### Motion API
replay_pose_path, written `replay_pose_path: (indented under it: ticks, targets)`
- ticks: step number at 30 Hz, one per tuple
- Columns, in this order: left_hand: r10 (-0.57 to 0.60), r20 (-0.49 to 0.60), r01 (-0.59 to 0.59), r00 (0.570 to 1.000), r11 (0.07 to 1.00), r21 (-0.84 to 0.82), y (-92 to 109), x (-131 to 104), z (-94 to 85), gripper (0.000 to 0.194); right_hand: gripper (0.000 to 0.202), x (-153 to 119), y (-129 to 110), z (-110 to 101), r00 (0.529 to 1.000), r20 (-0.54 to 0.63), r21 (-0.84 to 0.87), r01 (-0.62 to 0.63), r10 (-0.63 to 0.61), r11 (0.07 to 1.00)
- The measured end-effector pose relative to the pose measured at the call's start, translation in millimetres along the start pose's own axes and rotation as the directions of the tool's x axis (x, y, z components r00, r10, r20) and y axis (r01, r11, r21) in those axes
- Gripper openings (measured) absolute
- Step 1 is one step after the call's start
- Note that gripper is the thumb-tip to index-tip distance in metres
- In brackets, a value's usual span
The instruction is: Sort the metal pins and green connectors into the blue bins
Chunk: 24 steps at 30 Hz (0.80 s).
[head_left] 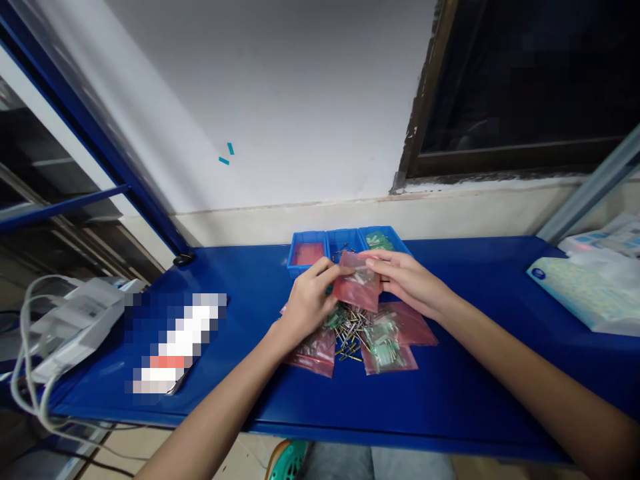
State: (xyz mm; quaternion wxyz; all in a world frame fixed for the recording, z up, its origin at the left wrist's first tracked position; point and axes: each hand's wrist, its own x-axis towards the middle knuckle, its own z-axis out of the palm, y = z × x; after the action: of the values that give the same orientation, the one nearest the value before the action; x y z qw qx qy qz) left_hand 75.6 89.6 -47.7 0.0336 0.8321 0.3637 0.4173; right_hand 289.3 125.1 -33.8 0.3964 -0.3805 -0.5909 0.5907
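Note:
Both hands grip one pink plastic bag [359,293] with small pale pieces inside, held above a pile on the blue table. My left hand [313,297] pinches its upper left side. At the upper right, my right hand [403,277] has thumb and fingers closed on it. Below lies a heap of thin metal pins [351,330], silver and gold. Around the pins are more pink bags, one at the left [316,353] and one at the right [413,325]. A bag with green and clear contents [385,347] lies in front.
Three blue bins [307,270] stand against the wall, holding pink bags, loose pins and green pieces. A power strip with white cables [75,327] and a blurred-out flat item [180,347] lie left on the table [480,373]. A tissue pack [575,293] sits at right.

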Motion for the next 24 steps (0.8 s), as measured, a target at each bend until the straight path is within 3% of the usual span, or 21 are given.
replay_pose_path:
  ticks: [3,5,9,12,14,17,19,21,24]
  targets:
    - [-0.014,-0.131,0.019,0.991,0.999,0.042,0,3,-2.1,0.011,0.043,-2,-1,3,0.993,-0.035,-0.234,0.102,-0.113,0.967]
    - [-0.06,-0.193,0.063,0.979,0.998,0.006,0,6,-2.9,0.006,0.037,-4,-4,4,0.975,0.023,-0.331,0.214,-0.219,0.919]
    - [-0.261,-0.245,0.217,0.934,0.957,-0.192,-4,13,-2.6,0.019,0.032,0,-15,8,0.932,0.161,-0.388,0.363,-0.325,0.847]
    - [-0.358,-0.281,0.299,0.89,0.926,-0.233,-17,22,-7.0,0.019,0.019,25,-26,19,0.9,0.128,-0.575,0.41,-0.418,0.708]
    - [-0.409,-0.384,0.34,0.828,0.91,-0.236,-32,30,-13.4,0.03,0.014,52,-35,30,0.884,0.146,-0.587,0.44,-0.445,0.68]
    - [-0.464,-0.46,0.419,0.757,0.885,-0.203,-60,44,-23.6,0.039,0.012,95,-42,50,0.91,0.08,-0.608,0.368,-0.408,0.703]
    - [-0.52,-0.455,0.522,0.722,0.842,-0.135,-77,50,-27.2,0.04,0.021,117,-40,61,0.919,0.009,-0.682,0.293,-0.394,0.67]
    - [-0.551,-0.4,0.6,0.733,0.8,-0.001,-90,51,-27.7,0.032,0.032,130,-34,70,0.925,0.0,-0.784,0.235,-0.379,0.574]
    - [-0.561,-0.286,0.624,0.777,0.746,0.232,-100,44,-26.1,0.017,0.037,134,-22,79,0.947,0.075,-0.909,0.194,-0.312,0.369]
